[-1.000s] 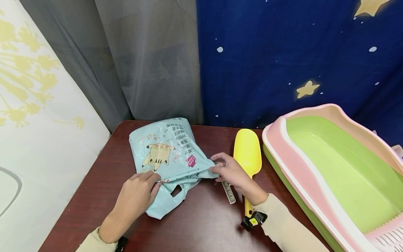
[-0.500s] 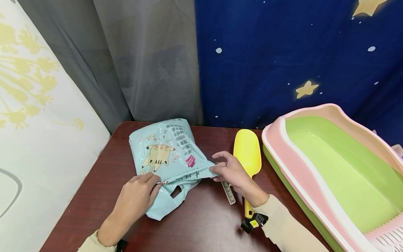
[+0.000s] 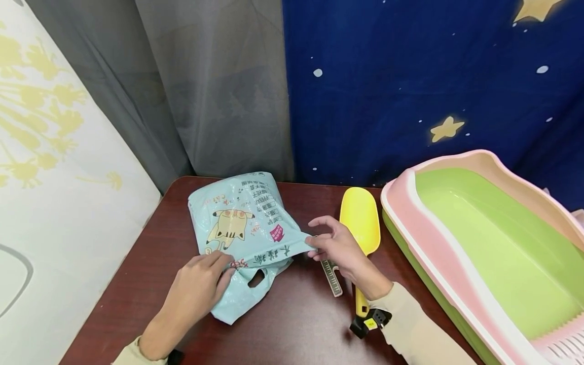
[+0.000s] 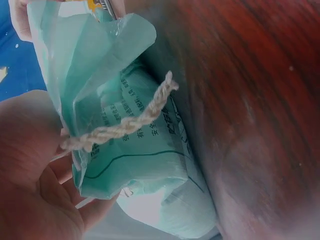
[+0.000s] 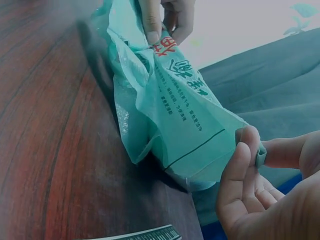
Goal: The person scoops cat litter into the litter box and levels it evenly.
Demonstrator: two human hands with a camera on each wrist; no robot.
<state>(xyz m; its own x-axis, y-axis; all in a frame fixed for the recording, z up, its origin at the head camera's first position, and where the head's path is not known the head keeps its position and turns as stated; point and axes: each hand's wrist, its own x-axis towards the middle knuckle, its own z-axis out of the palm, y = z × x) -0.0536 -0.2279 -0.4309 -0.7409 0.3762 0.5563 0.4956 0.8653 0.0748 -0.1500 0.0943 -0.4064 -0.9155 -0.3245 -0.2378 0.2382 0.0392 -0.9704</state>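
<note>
A light blue plastic bag (image 3: 237, 218) printed with a cartoon cat lies on the table, its top end with a handle cutout toward me. My left hand (image 3: 198, 286) pinches the bag's top edge near the left side. My right hand (image 3: 339, 248) pinches its right corner between thumb and index finger, plainly seen in the right wrist view. Between the hands the edge is stretched, showing large lettering. A twisted cream cord (image 4: 125, 127) crosses in front of the bag in the left wrist view. The bag's contents are hidden.
Right of the bag lies a yellow scoop (image 3: 360, 218), its handle partly behind my right wrist. A narrow pale strip with ladder-like dark markings (image 3: 332, 279) lies beside it. A green litter box with a pink rim (image 3: 431, 223) stands at the right. Curtains hang behind the dark red table (image 3: 283, 329).
The bag's top edge between my hands has been turned up and drawn tighter, so more of the lettering shows. Both hands keep their hold and have barely moved.
</note>
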